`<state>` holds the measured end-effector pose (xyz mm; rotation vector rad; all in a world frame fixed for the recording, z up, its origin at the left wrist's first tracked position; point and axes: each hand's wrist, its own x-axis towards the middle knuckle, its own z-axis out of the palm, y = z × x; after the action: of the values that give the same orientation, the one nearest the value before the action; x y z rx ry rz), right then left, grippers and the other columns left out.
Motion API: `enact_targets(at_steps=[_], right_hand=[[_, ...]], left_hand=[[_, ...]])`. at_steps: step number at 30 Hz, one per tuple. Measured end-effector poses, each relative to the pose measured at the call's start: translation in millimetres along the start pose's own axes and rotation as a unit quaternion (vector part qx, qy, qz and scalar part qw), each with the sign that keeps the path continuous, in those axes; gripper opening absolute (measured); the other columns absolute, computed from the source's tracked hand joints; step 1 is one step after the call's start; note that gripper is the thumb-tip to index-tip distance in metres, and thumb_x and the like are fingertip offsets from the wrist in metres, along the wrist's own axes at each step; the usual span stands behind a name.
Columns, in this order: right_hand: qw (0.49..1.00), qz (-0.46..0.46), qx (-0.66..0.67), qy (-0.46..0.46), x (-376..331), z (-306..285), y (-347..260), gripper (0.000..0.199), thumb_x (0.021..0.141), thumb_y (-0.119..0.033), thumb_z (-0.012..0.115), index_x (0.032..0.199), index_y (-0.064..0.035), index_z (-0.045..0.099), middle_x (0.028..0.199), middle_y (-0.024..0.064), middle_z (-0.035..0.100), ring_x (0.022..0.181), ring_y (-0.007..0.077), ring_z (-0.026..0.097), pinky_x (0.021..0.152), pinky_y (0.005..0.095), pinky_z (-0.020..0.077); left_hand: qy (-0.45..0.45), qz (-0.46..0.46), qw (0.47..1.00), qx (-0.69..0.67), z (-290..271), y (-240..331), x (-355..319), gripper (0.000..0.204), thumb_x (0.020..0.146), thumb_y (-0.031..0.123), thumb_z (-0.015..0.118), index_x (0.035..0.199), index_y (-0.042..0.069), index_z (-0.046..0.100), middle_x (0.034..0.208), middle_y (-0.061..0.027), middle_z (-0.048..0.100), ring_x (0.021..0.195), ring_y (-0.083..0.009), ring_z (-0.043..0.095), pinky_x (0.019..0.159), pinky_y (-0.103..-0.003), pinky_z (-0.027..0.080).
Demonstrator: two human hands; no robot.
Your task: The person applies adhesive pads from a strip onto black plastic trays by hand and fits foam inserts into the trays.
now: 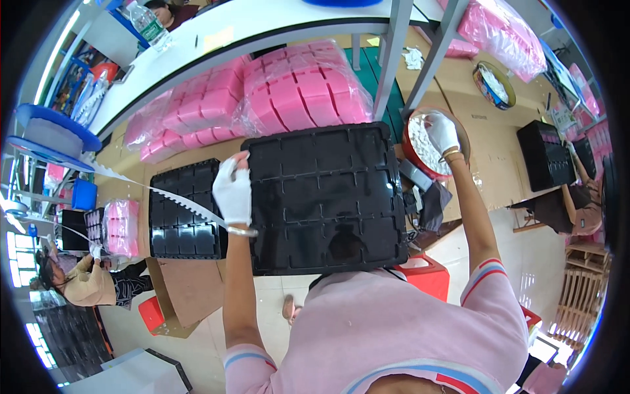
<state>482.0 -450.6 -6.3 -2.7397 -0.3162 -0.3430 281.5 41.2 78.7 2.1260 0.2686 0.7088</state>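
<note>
The right hand [442,132], gloved in white, is reaching into the bowl [465,147], its fingers lying among the white pieces [424,153]; whether they are pinching any, I cannot tell. The left hand [233,192], also gloved, is resting at the left edge of the tray [328,197], near its far corner, fingertips bending at the rim; how firmly it is gripping, I cannot tell.

The black tray is lying between the arms, close before the body, its ribs dividing it into blocks. It is looking nearly square, so its long axis is hard to judge through the bent lens. From the right hand, the tray is lying leftward and nearer the body; the bowl is sitting just off its far right corner. The left hand is the nearer one to the tray, the right being at the bowl.

A toothed white strip [174,194] is running from a blue reel [33,120] across a second tray [167,235] to near the left wrist. Beyond, wrapped pink packs [302,88] are standing under a white shelf [187,52]. Co-workers are sitting at far left [92,284] and far right [586,211].
</note>
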Motion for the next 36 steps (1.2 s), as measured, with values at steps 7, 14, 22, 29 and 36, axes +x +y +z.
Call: enact_targets(at_steps=[7, 14, 22, 29, 36], right_hand=[[0.971, -0.191, 0.143, 0.031, 54, -11, -164, 0.014, 0.084, -0.012, 0.068, 0.097, -0.0076, 0.073, 0.095, 0.0143, 0.068, 0.091, 0.0364, 0.066, 0.08, 0.0431, 0.0544], [0.955, -0.256, -0.134, 0.06, 117, 59, -172, 0.011, 0.081, -0.017, 0.07, 0.09, -0.0112, 0.072, 0.096, 0.0091, 0.067, 0.094, 0.0278, 0.066, 0.077, 0.0407, 0.0535], [0.959, -0.253, -0.125, 0.027, 140, 80, -172, 0.012, 0.083, -0.02, 0.066, 0.078, -0.0137, 0.074, 0.082, 0.0106, 0.07, 0.081, 0.0298, 0.071, 0.073, 0.0406, 0.0553], [0.964, -0.236, -0.005, -0.124, 173, 73, -155, 0.02, 0.087, -0.029, 0.066, 0.085, -0.0126, 0.077, 0.089, 0.0155, 0.074, 0.083, 0.0375, 0.07, 0.076, 0.0456, 0.0575], [0.966, -0.194, 0.082, -0.151, 181, 50, -158, 0.027, 0.083, -0.029, 0.071, 0.095, -0.0068, 0.079, 0.097, 0.017, 0.075, 0.09, 0.0336, 0.072, 0.084, 0.035, 0.0571]], left_hand=[[-0.038, 0.03, 0.996, 0.07, 78, -40, 104, 0.018, 0.083, 0.009, 0.072, 0.1, 0.001, 0.074, 0.092, -0.0174, 0.073, 0.086, -0.03, 0.071, 0.08, -0.036, 0.055], [-0.134, 0.097, 0.886, 0.433, 127, -34, 141, 0.037, 0.075, 0.023, 0.08, 0.108, 0.008, 0.074, 0.112, -0.0124, 0.071, 0.108, -0.0339, 0.064, 0.091, -0.045, 0.052], [-0.09, 0.186, 0.905, 0.371, 113, -89, 152, 0.013, 0.082, 0.021, 0.071, 0.089, 0.011, 0.076, 0.097, -0.0074, 0.074, 0.093, -0.0301, 0.066, 0.076, -0.044, 0.05], [-0.086, 0.172, 0.926, 0.325, 109, -100, 171, 0.018, 0.087, 0.028, 0.066, 0.086, 0.013, 0.076, 0.093, -0.0094, 0.074, 0.094, -0.0327, 0.067, 0.079, -0.048, 0.052], [-0.218, 0.041, 0.933, 0.284, 108, -81, 197, 0.04, 0.091, 0.046, 0.057, 0.1, 0.012, 0.076, 0.107, -0.0164, 0.071, 0.104, -0.0421, 0.065, 0.091, -0.047, 0.053]])
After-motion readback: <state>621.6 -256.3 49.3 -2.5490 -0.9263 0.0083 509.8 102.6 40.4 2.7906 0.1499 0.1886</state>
